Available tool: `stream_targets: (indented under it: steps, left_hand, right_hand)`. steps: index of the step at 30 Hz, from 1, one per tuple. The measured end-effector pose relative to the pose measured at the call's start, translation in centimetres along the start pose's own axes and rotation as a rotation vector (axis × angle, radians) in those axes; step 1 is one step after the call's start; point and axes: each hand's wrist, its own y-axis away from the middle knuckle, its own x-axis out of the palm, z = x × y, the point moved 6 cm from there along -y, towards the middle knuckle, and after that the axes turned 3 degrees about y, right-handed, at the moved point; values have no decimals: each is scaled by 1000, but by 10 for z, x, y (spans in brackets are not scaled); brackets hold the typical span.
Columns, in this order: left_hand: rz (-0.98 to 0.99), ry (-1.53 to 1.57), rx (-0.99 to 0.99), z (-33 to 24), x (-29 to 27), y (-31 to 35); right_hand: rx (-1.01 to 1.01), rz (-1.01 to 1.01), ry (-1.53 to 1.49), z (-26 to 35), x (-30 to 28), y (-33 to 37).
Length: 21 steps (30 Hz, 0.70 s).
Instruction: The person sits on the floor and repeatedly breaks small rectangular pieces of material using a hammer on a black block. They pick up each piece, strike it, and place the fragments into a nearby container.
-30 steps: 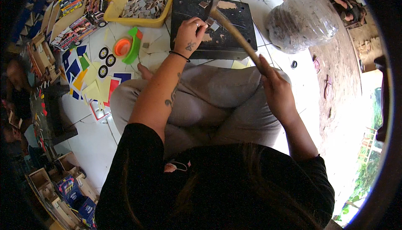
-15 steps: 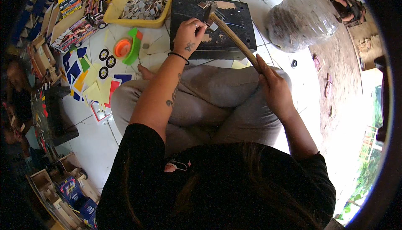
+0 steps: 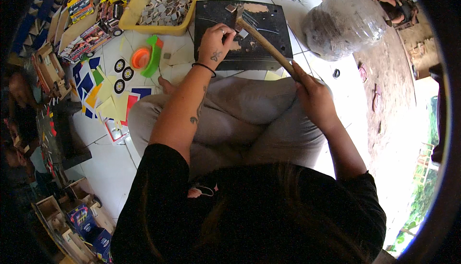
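While the right hand (image 3: 313, 93) has its fingers clamped round 1 wooden-handled hammer (image 3: 269, 47), head over 1 scuffed black block (image 3: 277, 39), I cannot tell whether the left hand (image 3: 216, 43) beside it pinches anything. At least 2 square tiles (image 3: 231, 8) lie there; 1 yellow plastic tub (image 3: 158, 29) holds many more.

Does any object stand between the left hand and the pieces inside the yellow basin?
Nothing visible stands in the way. The left hand is over the black block, the yellow basin is left of it, and the hammer is right of the hand.
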Motion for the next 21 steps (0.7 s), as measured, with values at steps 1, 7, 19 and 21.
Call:
stream_targets:
  steps: [1,7,19,21]
  left_hand:
    - [0,-15,0,0,-1,0]
    - [8,93,-56,0,-2,0]
    - [-81,-859,-275,88,-131,-93]
    - [39,-795,-124,78,-96,-104]
  right_hand:
    - [-7,-47,-54,-6,-5,-5]
    - [19,-205,108,-67,-16,-76]
    - [-226,-289,416,-87,21,-120]
    - [-275,-182,407,-62,26,-134]
